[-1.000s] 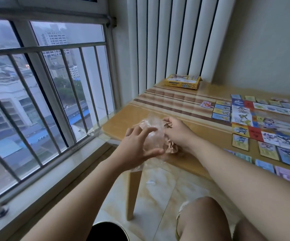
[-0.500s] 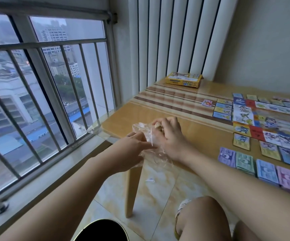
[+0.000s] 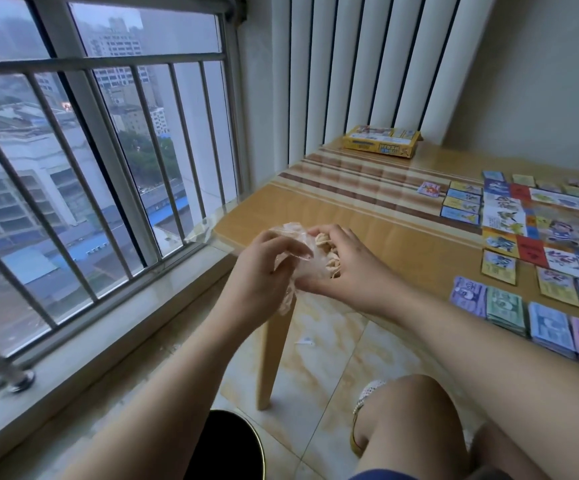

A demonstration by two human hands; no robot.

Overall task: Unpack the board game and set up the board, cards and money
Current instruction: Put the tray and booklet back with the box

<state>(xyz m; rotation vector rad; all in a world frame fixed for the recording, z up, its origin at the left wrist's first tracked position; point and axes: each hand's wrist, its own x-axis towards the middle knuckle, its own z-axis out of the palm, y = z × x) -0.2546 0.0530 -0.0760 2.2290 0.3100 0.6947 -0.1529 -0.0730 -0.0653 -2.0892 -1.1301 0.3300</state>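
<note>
**Both hands on the little bag at the worktop's corner**

In the centre of the frame I hold a crumpled clear plastic bag [image 3: 310, 263] between both hands, just off the near left corner of the worktop [image 3: 367, 233]. My left hand [image 3: 260, 271] has its fingers curled, pinching the film from the left. My right hand [image 3: 354, 271] is wrapped round the bag from the right, fingers bent over the top. Small pale pieces [image 3: 326, 241] show through the plastic against my right fingers; I cannot tell what they are.

At the right edge of the frame the board [image 3: 565, 216] lies flat, with a column of cards [image 3: 461, 202] just left of it. Stacks of money [image 3: 548, 323] sit in a row at the lower right. The yellow game box [image 3: 381, 142] rests at the far end, in the upper middle.
</note>
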